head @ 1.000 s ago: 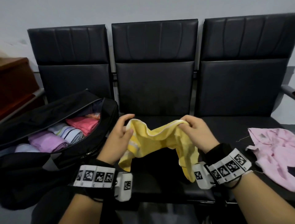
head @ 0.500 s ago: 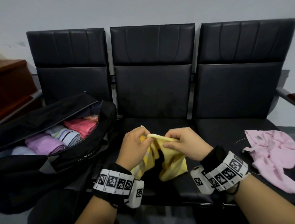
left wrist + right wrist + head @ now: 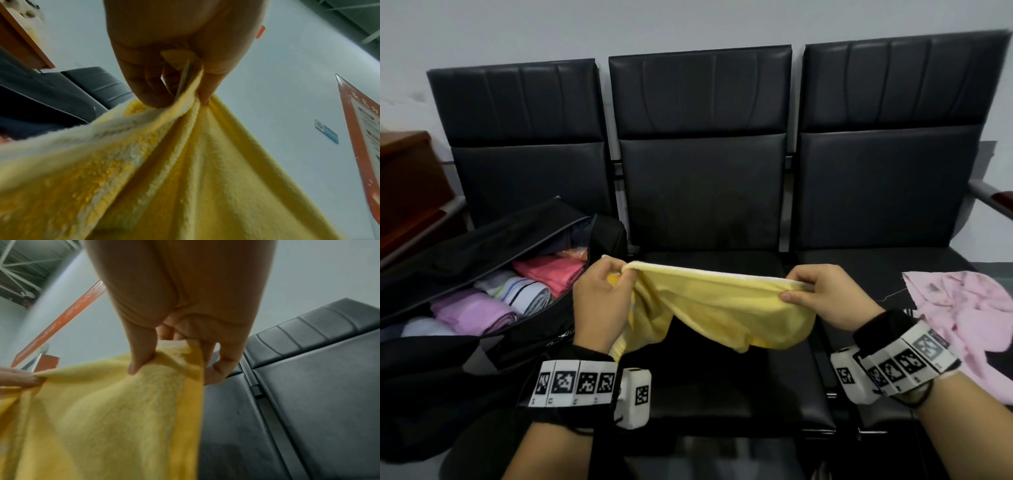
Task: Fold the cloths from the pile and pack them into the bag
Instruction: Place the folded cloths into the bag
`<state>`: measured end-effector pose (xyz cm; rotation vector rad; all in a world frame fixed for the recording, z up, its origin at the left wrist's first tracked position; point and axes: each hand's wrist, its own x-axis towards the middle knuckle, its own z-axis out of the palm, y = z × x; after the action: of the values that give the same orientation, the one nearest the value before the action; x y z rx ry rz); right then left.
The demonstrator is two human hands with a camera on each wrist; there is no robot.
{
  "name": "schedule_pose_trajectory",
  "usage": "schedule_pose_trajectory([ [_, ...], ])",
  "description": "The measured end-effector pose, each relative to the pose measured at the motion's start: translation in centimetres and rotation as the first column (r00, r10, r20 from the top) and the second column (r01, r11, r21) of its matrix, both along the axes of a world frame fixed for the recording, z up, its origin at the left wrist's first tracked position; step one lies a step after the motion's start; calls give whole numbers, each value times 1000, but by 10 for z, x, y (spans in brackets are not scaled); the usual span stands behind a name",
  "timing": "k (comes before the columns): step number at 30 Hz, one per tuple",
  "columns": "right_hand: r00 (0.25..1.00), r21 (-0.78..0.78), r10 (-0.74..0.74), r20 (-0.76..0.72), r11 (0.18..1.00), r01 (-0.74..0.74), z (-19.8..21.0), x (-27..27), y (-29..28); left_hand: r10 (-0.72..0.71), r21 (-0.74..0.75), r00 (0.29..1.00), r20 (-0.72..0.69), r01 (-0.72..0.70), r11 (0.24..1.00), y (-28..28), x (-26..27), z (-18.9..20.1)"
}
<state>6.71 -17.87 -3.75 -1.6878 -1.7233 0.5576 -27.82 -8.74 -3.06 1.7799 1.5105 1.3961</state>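
Observation:
A yellow cloth [image 3: 726,308] hangs stretched between both hands above the middle seat. My left hand [image 3: 602,298] pinches its left end, seen close up as the left hand [image 3: 179,78] bunching the yellow cloth [image 3: 185,162]. My right hand [image 3: 822,294] pinches the right end of the top edge; the wrist view shows the right hand [image 3: 174,353] with thumb and fingers on the yellow cloth [image 3: 113,410]. The open black bag [image 3: 482,342] lies on the left seat with several folded cloths inside. A crumpled pink cloth [image 3: 962,308] lies on the right seat.
Three black padded seats [image 3: 702,171] stand in a row against a pale wall. A brown wooden cabinet [image 3: 404,178] stands at the far left. A metal armrest [image 3: 989,198] juts out at the far right.
Half a second ago the hands were close together with the yellow cloth bunched. They have moved apart, and the cloth's top edge is now pulled out straight between them.

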Motion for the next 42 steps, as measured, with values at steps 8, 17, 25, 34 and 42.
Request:
schedule_pose_trajectory([
  [8,897,177,-32,-441,977,122,20,-14,-2,120,-64,991,62,-116,991,11,0,12],
  [17,628,280,227,-744,960,-16,57,-46,-17,-245,12,958,-150,249,968,1,67,44],
  [25,827,-66,158,-539,971,-229,8,-44,-30,-465,-348,848,-253,368,862,-7,39,-22],
  [34,945,184,279,-173,951,-247,17,-94,-10,-374,-143,927,-13,369,919,-23,39,-10],
  [42,983,280,181,-43,946,-162,13,-122,5,-555,-154,827,86,562,813,-42,43,2],
])
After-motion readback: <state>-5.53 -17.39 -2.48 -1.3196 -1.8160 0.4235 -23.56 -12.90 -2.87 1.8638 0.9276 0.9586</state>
